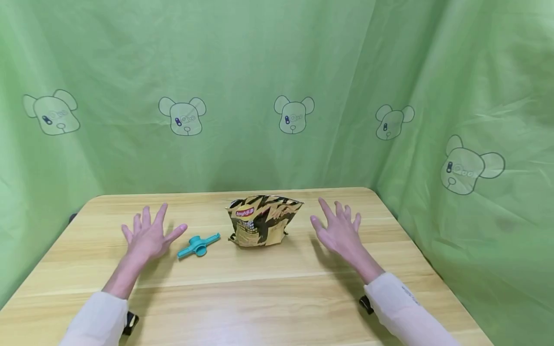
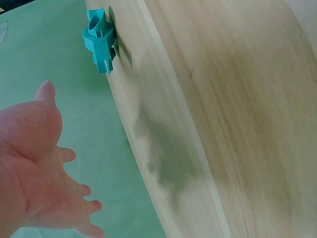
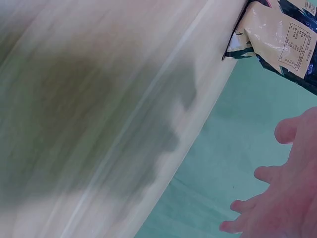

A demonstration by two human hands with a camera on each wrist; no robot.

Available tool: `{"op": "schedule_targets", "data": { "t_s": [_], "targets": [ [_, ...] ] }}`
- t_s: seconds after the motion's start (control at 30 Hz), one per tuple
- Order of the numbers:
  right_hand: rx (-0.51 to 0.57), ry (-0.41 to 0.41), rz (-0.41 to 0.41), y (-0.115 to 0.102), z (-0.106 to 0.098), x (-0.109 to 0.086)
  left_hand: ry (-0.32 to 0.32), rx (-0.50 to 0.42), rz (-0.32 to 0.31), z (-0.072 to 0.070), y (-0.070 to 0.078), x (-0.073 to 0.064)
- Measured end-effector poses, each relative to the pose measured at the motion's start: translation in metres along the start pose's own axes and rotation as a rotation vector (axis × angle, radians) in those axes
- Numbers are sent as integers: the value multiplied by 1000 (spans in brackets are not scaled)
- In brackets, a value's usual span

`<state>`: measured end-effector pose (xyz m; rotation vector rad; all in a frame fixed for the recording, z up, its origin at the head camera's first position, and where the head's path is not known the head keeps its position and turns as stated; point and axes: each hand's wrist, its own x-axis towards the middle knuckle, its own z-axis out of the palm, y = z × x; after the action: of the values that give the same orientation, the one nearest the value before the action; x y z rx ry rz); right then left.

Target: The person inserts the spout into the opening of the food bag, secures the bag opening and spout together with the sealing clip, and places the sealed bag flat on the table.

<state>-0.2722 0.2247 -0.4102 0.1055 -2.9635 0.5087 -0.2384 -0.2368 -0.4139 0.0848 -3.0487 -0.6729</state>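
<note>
A gold and black Lay's chip bag (image 1: 261,223) stands upright near the middle of the table, its wide top edge facing up. To its left lies a teal bag clip with a round spout (image 1: 199,245), also seen in the left wrist view as a teal piece (image 2: 100,42) on the wood. My left hand (image 1: 149,238) hovers over the table just left of the clip, fingers spread and holding nothing. On the other side, my right hand (image 1: 339,230) is held right of the bag with spread fingers, touching nothing. The bag's printed side (image 3: 292,42) shows in the right wrist view.
The light wooden table (image 1: 242,298) ends at a rounded back edge. Green curtains (image 1: 242,158) with bear-head outlines hang behind it and along the sides. A black strap (image 1: 130,323) is at the left wrist, another (image 1: 366,304) at the right.
</note>
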Motion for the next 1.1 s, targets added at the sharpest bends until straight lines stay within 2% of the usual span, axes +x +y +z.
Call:
{"op": "schedule_targets", "data": {
  "t_s": [0.27, 0.47, 0.77, 0.87, 1.1],
  "targets": [
    [24, -13, -8, -6, 0, 0, -46, -34, 26, 7, 8, 2],
    [45, -12, -30, -9, 2, -2, -75, -69, 69, 16, 20, -3],
    [71, -26, -80, -13, 8, -5, -130, -210, 147, 26, 31, -6],
    [83, -37, -86, -14, 9, -7, -146, -254, 136, 29, 30, -4],
    [95, -47, -95, -16, 11, -9, -177, -299, 62, 30, 27, -5]
  ]
}}
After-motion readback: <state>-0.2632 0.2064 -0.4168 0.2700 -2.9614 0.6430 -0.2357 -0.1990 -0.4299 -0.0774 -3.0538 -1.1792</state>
